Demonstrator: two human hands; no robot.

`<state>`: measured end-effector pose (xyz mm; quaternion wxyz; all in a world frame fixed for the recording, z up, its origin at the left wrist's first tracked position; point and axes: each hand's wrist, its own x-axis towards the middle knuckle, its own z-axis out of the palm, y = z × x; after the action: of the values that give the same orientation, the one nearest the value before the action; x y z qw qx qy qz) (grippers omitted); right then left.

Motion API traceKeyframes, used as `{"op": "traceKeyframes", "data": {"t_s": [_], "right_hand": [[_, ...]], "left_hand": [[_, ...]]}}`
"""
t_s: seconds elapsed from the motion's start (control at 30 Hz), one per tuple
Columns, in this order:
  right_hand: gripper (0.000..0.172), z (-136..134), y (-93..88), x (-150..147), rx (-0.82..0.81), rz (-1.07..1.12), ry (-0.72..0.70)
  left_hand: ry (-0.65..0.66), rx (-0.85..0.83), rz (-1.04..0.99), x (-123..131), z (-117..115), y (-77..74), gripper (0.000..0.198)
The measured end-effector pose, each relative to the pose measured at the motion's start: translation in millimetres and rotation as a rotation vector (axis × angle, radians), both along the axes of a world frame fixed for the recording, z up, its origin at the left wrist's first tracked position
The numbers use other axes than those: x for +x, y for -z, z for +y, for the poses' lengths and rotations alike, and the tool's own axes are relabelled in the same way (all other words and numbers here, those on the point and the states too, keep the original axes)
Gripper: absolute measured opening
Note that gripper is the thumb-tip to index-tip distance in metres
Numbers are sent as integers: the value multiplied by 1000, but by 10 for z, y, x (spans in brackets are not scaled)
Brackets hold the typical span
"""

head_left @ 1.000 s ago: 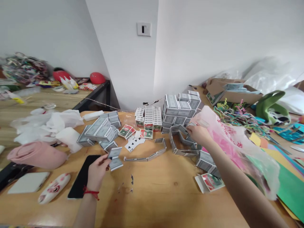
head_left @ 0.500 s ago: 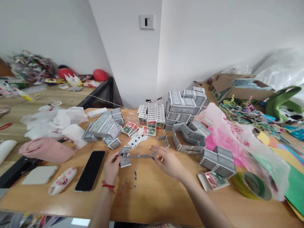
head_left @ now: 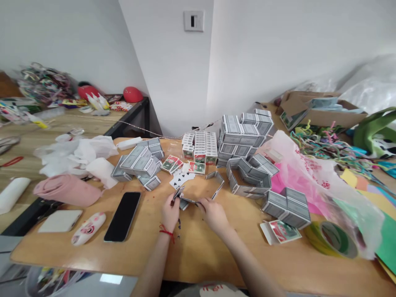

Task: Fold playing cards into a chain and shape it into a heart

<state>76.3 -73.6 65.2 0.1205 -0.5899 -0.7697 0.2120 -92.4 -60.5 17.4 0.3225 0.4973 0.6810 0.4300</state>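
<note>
Folded playing cards (head_left: 184, 203) are clamped in the grip of the left hand (head_left: 170, 212), over the surface (head_left: 198, 251); the grip of the right hand (head_left: 214, 213) is pinched on a card strip (head_left: 191, 201) beside them.

Worktop (head_left: 198, 251) wood-look, smooth, faint sheen; folded card blocks (head_left: 236, 134) smooth printed card, slight sheen; phone (head_left: 123, 216) front glossy, glass-like; pink roll (head_left: 66, 189) soft matt cloth; bag (head_left: 321, 185) thin crinkled translucent plastic; carton (head_left: 297, 101) matt cardboard; wall (head_left: 262, 49) smooth matt
</note>
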Motion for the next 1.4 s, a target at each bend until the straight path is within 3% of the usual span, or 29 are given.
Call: {"op": "traceKeyframes", "data": {"t_s": [0.13, 0.33, 0.43, 0.6, 0.8, 0.93, 1.1, 1.17, 1.23, 1.4], "right_hand": [[27, -76, 83, 82, 13, 48, 74], [26, -195, 154, 247, 6, 375, 189], [25, -231, 154, 320, -40, 502, 182], [22, -288, 67, 328, -64, 337, 57], [28, -400, 63, -7, -57, 194, 11], [21, -437, 114, -190, -26, 113, 7], [31, -442, 92, -300, 50, 27, -30], [24, -454, 91, -347, 55, 2, -52], [19, -471, 109, -370, 65, -4, -69], [27, -468, 137, -240, 108, 175, -56]], "left_hand": [[-19, -17, -2, -27, 81, -13, 33], [-134, -69, 107, -28, 207, -128, 29], [-120, -59, 169, 10, 274, -205, 27], [-64, -59, 248, 151, 286, -188, 26], [-47, -97, 157, 317, 152, -74, 27], [14, -110, 68, 327, 137, -50, 32], [50, -140, 21, 284, 180, -25, 31], [42, -141, 33, 269, 194, -21, 29], [37, -146, 16, 247, 209, -25, 28], [76, -204, -74, 139, 262, -53, 29]]}}
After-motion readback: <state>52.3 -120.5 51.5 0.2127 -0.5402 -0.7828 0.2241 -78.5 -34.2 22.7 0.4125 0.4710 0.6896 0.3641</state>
